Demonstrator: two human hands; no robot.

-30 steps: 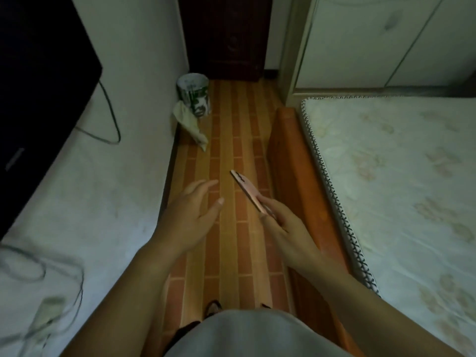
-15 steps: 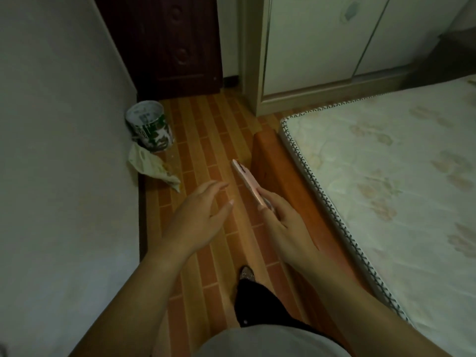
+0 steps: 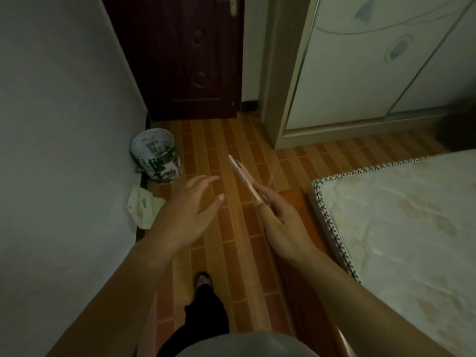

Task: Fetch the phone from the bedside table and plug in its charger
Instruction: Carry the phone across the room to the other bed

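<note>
Dim room, head view angled down at a brick-patterned floor (image 3: 206, 150). Right hand (image 3: 280, 222), centre frame, grasped the pink phone (image 3: 243, 177) by its lower end; phone seen edge-on, tilted up toward frame centre, above the floor. Left hand (image 3: 185, 212) was empty, fingers spread loose, just left of the phone and not touching it. Patterned bin (image 3: 155, 155) stood against the wall at left-centre, crumpled plastic bag (image 3: 143, 207) beside it. Dark door (image 3: 180, 60) at top; mattress (image 3: 399, 228) at right. 1 foot (image 3: 203, 280) showed low in the centre.
</note>
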